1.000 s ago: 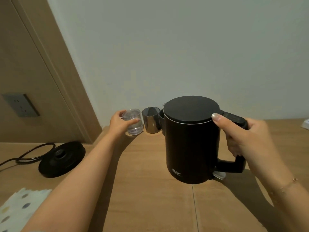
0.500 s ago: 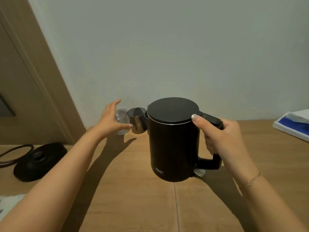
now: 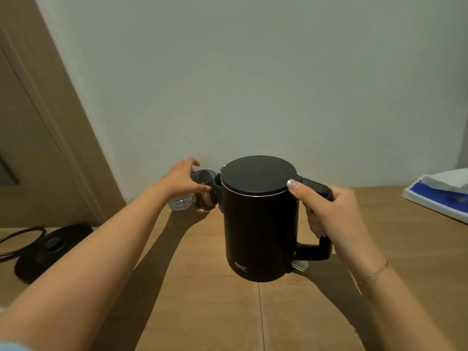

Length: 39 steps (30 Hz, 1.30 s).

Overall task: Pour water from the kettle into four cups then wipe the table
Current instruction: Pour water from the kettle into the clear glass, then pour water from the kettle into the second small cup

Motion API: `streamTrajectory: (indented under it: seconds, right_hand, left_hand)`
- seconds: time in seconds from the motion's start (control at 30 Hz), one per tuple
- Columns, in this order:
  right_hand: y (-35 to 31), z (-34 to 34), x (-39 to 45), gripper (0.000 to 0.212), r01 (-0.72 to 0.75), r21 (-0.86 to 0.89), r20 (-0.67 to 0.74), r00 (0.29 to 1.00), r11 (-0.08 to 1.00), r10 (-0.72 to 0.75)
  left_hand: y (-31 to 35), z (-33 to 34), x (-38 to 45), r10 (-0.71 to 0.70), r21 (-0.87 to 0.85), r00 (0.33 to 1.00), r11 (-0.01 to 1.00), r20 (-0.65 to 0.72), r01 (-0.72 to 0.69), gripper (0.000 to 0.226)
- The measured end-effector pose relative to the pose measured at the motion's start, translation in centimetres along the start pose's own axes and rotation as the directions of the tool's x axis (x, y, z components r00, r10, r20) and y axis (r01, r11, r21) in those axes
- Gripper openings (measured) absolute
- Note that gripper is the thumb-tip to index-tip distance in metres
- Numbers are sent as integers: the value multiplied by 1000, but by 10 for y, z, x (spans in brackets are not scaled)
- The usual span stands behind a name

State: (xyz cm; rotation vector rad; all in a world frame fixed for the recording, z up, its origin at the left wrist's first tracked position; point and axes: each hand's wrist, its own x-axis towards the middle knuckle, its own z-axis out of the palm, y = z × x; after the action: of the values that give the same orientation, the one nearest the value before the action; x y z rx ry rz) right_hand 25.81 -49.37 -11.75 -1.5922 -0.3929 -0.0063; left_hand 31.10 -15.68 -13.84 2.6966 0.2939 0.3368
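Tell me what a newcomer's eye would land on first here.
The black kettle dominates the centre of the wooden table, the right hand wrapped round its handle. Behind its spout the left hand holds a metal cup, with a clear cup beside it. The kettle's round base lies far left.

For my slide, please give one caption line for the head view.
Right hand grips the black kettle; left hand grasps a metal cup.

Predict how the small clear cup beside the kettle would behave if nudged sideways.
The clear cup looks thin, small and probably light, so it would likely slide or tip easily. It stands close beside the metal cup under the left hand, so a nudge could knock them together.
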Motion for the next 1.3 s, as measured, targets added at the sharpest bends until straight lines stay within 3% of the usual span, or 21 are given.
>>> streamTrajectory:
  seconds: [0.27, 0.5, 0.83, 0.97, 1.13, 1.3]
  right_hand:
    - [2, -1, 1, 49, 4, -7, 4, 1000, 1000, -4]
    - [4, -2, 2, 56, 27, 13, -8, 1000, 1000, -27]
    - [4, -2, 3, 53, 9, 28, 4, 1000, 1000, -9]
    - [1, 0, 0, 51, -7, 58, 5, 1000, 998, 7]
    - [-2, 2, -2, 58, -15, 40, -42, 999, 999, 17]
    - [-7, 3, 0, 53, -64, -3, -26, 998, 998, 63]
  left_hand:
    - [2, 0, 5, -53, -22, 999, 998, -10, 53, 58]
    - [-2, -1, -6, -55, -121, 997, 991, -46, 49, 76]
    - [6, -31, -48, -21, -372, 991, 928, -133, -30, 76]
    - [6, -37, -90, -50, -499, 989, 866, -138, -26, 78]
    - [2, -23, -146, -91, -639, 991, 769, -94, 10, 100]
    - [9, -3, -168, -139, -732, 984, 682, -115, 11, 89]
